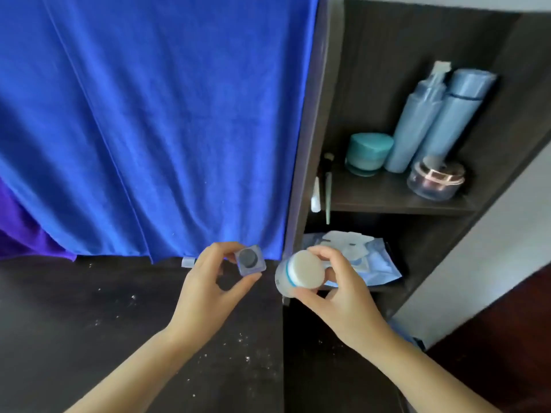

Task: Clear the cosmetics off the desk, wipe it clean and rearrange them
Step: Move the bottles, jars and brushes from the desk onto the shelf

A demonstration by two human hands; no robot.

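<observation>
Both hands are raised above the dark desk (89, 338), forearms reaching in from the lower edge. A small clear cube (250, 260) with a dark round centre is pinched by the left hand (205, 290) between thumb and fingertips, just in front of the blue cloth (149, 129). A white jar (298, 274) with a blue band is gripped by the right hand (340, 296), tilted so its white lid faces the camera, fingers curled over the top and thumb beneath. The two items are held near each other, not touching.

White specks are scattered on the desk. On the upper shelf (387, 201) to the right stand two tall blue bottles (432, 120), a teal jar (368, 153) and a clear jar (435, 178). Brushes (327, 186) lean at the shelf's left edge. On the lower shelf lies a blue packet (378, 263).
</observation>
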